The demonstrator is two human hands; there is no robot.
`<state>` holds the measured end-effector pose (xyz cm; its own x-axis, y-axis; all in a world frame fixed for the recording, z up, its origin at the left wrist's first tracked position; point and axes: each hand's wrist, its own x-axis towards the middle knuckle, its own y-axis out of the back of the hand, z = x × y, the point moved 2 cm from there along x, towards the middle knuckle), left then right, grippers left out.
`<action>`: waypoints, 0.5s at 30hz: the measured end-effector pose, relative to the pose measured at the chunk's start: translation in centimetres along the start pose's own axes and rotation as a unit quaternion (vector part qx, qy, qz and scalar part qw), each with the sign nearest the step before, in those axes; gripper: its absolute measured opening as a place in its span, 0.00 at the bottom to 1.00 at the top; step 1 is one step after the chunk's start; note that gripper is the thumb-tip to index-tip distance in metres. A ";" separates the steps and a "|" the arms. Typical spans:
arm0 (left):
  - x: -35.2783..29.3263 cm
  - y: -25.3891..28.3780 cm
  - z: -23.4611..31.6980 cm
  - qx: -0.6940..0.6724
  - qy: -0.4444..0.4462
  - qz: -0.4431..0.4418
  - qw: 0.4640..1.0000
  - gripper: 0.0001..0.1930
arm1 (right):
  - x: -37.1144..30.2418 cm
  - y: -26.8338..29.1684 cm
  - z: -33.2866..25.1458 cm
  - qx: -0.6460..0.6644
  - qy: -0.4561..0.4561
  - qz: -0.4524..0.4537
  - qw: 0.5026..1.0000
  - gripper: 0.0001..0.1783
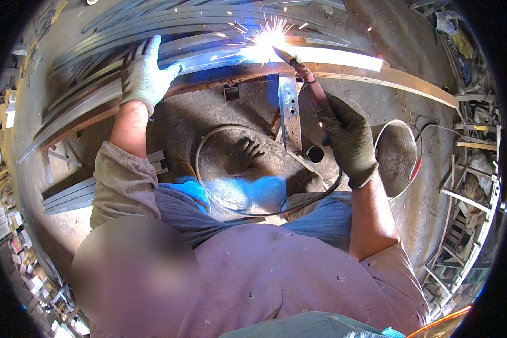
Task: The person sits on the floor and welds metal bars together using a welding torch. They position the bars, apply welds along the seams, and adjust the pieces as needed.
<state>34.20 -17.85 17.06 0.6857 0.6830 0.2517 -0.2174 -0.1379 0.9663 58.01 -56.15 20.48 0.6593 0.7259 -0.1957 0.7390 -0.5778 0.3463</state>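
My right hand (350, 138), in a dark grey glove, is closed round the handle of a welding torch (315, 93). The torch points up and left, and its tip meets a bright arc with flying sparks. The glare hides the exact weld spot on a long metal bar (343, 58). My left hand (143, 76), in a pale glove, lies over the left part of the bar, thumb and forefinger stretched apart; its other fingers are partly hidden. Beneath the bar runs a rusty steel beam (400, 79), with an upright holed metal plate (290, 112) below it.
A cable (200, 152) loops on the floor before my legs. To the right stands a bucket (397, 158) with a thin wire beside it. Several long metal strips (174, 25) lie beyond the beam. Metal racks (467, 197) line the far right; more bars (70, 194) lie lower left.
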 end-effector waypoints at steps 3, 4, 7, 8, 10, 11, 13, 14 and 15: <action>-0.3 0.3 -0.1 0.019 0.008 0.002 1.000 0.51 | 0.0 0.0 -0.3 -0.005 0.005 0.000 1.000 0.24; -0.3 0.5 0.0 0.009 0.010 -0.003 1.000 0.50 | 0.0 0.0 -0.5 -0.010 0.002 -0.001 1.000 0.24; -0.5 0.9 -0.2 -0.004 0.010 -0.002 1.000 0.48 | -0.1 0.0 -0.9 -0.024 -0.005 -0.004 1.000 0.24; -0.5 0.9 -0.4 0.004 0.003 0.008 1.000 0.48 | 0.0 0.0 -0.9 -0.029 -0.006 -0.005 1.000 0.24; -0.7 1.1 -0.7 0.013 0.001 0.021 1.000 0.47 | 0.0 0.1 -0.6 -0.030 -0.012 -0.007 0.999 0.24; -0.9 1.3 -0.9 0.014 0.005 0.022 1.000 0.47 | -0.1 0.0 -0.8 -0.026 -0.022 -0.008 0.999 0.25; -1.2 1.8 -1.0 0.016 0.009 0.025 1.000 0.46 | -0.4 -0.2 -2.0 -0.001 -0.069 -0.006 0.998 0.25; -1.4 2.1 -1.1 0.017 0.009 0.026 0.999 0.45 | -0.4 -0.2 -1.8 -0.002 -0.061 -0.008 0.998 0.25; -1.5 2.5 -1.0 0.014 0.008 0.027 1.000 0.45 | -0.3 0.0 -1.2 -0.006 -0.053 -0.008 0.999 0.25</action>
<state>31.88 -18.51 19.04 0.6617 0.6859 0.3029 -0.2341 -0.1949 0.9525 57.64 -55.94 21.67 0.6591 0.6907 -0.2977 0.7482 -0.5617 0.3532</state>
